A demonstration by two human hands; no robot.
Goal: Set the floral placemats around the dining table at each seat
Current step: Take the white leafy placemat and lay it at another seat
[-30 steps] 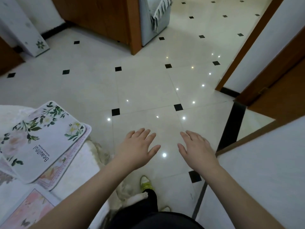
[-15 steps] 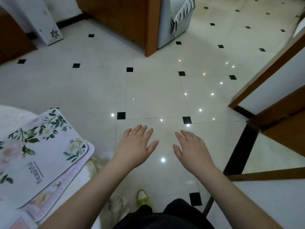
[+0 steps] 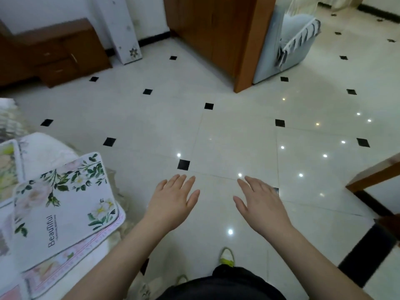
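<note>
Since a moment ago the view has swung left, so the floral placemat (image 3: 62, 204) on the table (image 3: 41, 148) sits further into view, and a brown cabinet (image 3: 54, 53) now shows at the far wall. That placemat, white with green leaves and the word "Beautiful", lies on top of a pink-bordered placemat (image 3: 71, 254) at the table's near right edge, its corner overhanging. Another mat (image 3: 7, 161) lies toward the far left edge, partly out of view.

My left hand (image 3: 173, 202) and right hand (image 3: 262, 204) are held out over the tiled floor (image 3: 238, 137), palms down, fingers straight and loosely spread, holding nothing, well apart from the mats.

Open floor stretches ahead. A wooden door frame (image 3: 249, 50) stands beyond, with a grey sofa (image 3: 294, 40) behind it. A wooden edge (image 3: 372, 176) juts in at right. My shoe (image 3: 227, 256) shows below.
</note>
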